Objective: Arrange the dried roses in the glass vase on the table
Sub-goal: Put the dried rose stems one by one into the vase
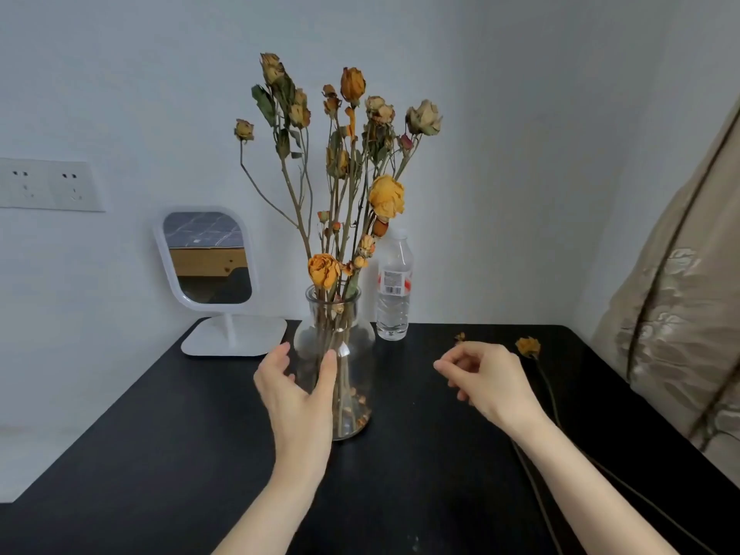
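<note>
A clear glass vase (352,338) stands on the black table (180,434), filled with several dried yellow and orange roses (352,162) on long brown stems. My left hand (298,390) is wrapped around the vase's left side, thumb on the front glass. To the right, my right hand (486,376) hovers above the table with its fingers loosely curled and nothing visibly in them. Behind it a loose dried rose (527,347) lies on the table, its stem running toward me. A small dried bud (460,336) lies just beyond the fingers.
A white standing mirror (208,258) is at the back left. A plastic water bottle (394,286) stands right behind the vase. A beige patterned curtain (676,314) hangs at the right edge. Wall sockets (48,184) are at the left.
</note>
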Action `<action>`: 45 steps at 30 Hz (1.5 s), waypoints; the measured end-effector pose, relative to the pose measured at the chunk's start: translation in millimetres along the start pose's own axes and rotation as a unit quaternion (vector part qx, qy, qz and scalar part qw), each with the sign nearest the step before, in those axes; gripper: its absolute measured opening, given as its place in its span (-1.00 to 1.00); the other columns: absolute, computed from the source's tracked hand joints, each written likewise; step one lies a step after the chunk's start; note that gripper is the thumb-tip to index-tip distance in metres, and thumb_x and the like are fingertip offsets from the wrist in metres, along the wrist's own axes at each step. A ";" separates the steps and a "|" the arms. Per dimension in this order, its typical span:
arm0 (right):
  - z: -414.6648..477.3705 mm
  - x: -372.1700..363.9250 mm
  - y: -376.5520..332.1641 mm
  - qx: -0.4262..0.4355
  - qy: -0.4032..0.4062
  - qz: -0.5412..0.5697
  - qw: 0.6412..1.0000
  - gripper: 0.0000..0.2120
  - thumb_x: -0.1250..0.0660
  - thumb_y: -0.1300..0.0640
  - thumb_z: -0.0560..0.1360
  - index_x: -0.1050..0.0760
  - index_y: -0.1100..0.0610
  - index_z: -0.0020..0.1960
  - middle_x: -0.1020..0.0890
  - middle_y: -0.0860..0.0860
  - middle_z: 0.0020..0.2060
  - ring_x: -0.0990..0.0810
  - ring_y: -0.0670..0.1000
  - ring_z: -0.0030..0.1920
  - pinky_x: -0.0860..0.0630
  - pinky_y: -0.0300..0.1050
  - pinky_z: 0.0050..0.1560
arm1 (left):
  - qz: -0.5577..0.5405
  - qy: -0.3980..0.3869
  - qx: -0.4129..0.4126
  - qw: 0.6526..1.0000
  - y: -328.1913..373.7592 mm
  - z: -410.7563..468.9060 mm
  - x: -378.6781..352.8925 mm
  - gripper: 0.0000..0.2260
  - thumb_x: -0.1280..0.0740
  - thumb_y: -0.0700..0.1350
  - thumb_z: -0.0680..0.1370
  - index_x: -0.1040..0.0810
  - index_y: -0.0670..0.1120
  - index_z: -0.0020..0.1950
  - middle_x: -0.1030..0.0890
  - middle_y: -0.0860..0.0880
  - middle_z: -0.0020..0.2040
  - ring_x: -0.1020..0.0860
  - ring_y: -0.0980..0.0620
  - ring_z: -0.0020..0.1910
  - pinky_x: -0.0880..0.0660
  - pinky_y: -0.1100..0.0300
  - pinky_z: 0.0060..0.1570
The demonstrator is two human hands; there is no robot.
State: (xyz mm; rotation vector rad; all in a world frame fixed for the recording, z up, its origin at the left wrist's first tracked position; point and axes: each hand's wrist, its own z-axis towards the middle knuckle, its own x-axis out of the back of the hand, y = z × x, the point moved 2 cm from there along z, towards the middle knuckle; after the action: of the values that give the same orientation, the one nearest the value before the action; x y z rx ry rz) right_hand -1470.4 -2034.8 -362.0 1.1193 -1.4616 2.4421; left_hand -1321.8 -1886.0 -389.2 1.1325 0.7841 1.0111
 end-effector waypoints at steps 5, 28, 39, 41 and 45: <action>-7.4 25.1 39.3 -0.072 0.054 -0.019 0.996 -0.93 -0.35 0.11 0.50 -0.57 0.08 -0.04 -0.59 -0.06 -0.31 -0.56 -0.13 -0.34 -0.42 -0.36 -0.33 | -0.018 -0.160 0.003 0.987 -10.9 -62.2 -29.9 -0.85 -0.31 -0.18 0.52 -0.41 0.07 -0.07 -0.51 0.05 -0.09 -0.49 0.36 -0.20 -0.36 0.57 -0.24; -2.7 64.8 138.6 -0.320 -0.069 -0.195 0.925 -0.67 -0.35 -0.06 0.47 -0.51 0.16 0.09 -0.62 0.07 -0.08 -0.61 0.03 -0.09 -0.56 -0.10 -0.08 | 0.423 -0.399 0.015 0.813 -36.6 -77.4 -196.6 -0.72 -0.27 0.09 0.52 -0.56 -0.13 -0.11 -0.58 -0.05 -0.29 -0.63 -0.08 -0.17 -0.56 0.08 -0.12; 2.5 61.3 138.4 -0.324 -0.084 -0.213 0.918 -0.74 -0.40 0.07 0.45 -0.53 0.15 0.09 -0.61 0.06 -0.06 -0.61 0.01 -0.07 -0.59 -0.06 0.02 | 0.405 -0.388 0.036 0.827 -39.3 -72.5 -198.6 -0.76 -0.26 -0.01 0.53 -0.43 -0.09 -0.29 -0.50 0.00 -0.51 -0.52 0.08 -0.50 -0.44 0.21 -0.38; 2.4 61.5 138.0 -0.318 -0.084 -0.211 0.920 -0.76 -0.39 0.08 0.46 -0.53 0.15 0.09 -0.61 0.06 -0.05 -0.61 0.02 -0.05 -0.59 -0.05 0.04 | 0.395 -0.389 0.042 0.831 -39.1 -71.6 -197.6 -0.78 -0.25 -0.01 0.54 -0.44 -0.09 -0.27 -0.51 0.00 -0.50 -0.51 0.09 -0.51 -0.40 0.23 -0.43; 0.2 63.2 136.8 -0.306 -0.081 -0.206 0.926 -0.80 -0.38 0.09 0.48 -0.55 0.15 0.05 -0.61 0.06 -0.07 -0.61 0.01 -0.08 -0.59 -0.09 -0.01 | 0.372 -0.381 0.042 0.845 -39.8 -67.5 -190.4 -0.80 -0.24 -0.03 0.54 -0.50 -0.11 -0.21 -0.50 -0.01 -0.51 -0.51 0.09 -0.49 -0.42 0.22 -0.40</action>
State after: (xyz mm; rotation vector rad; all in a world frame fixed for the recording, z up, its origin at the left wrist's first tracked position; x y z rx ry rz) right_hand -1573.2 -2126.8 -422.6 1.3135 -1.6515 1.4894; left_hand -1442.0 -2044.1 -443.6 1.8103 -0.3020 1.0068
